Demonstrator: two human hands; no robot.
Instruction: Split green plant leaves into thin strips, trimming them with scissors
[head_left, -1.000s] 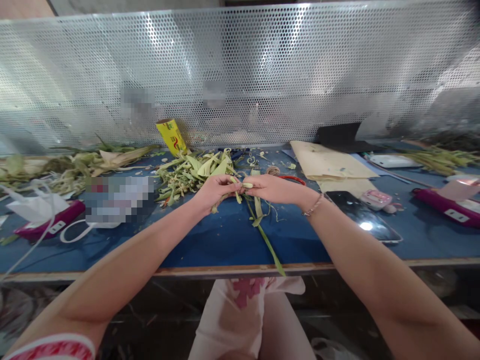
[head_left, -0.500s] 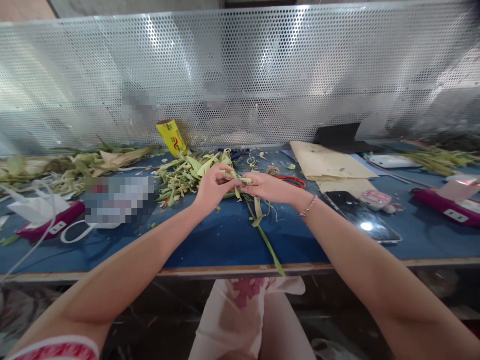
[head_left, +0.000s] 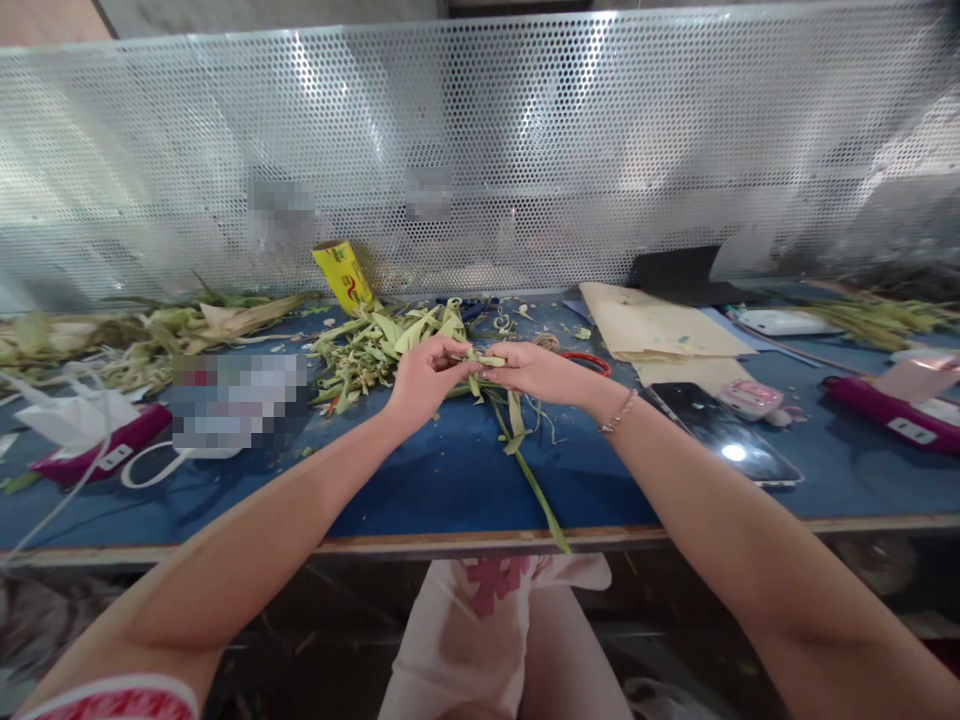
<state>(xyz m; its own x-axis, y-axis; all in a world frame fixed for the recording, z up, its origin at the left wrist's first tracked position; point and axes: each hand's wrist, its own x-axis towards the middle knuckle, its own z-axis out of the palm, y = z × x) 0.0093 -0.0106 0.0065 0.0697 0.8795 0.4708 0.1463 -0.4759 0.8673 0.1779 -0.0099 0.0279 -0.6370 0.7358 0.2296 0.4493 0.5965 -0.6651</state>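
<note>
Near the middle of the table, my left hand (head_left: 426, 378) and my right hand (head_left: 534, 372) meet almost fingertip to fingertip. Both pinch a pale green strip of what looks like corn husk (head_left: 491, 361). The fingers hide part of it. Below my right hand, a longer green strip (head_left: 536, 490) hangs down to the table's front edge. Just behind and left of my left hand lies a heap of short husk pieces (head_left: 360, 365). Partly behind my right hand are a ball of twine (head_left: 546, 342) and a red-orange loop (head_left: 589, 358), possibly scissor handles.
A yellow tube (head_left: 343, 275) leans against the perforated metal screen (head_left: 480, 150). More husks (head_left: 240, 312) lie at far left, near a purple power strip (head_left: 146, 430). On the right are brown paper (head_left: 660, 320), a phone (head_left: 724, 435), a pink case (head_left: 752, 398) and another purple power strip (head_left: 862, 405).
Little differs. My right fingers have shifted slightly on the strip, and my left fingers have closed in a bit; both hands stay in the same place.
</note>
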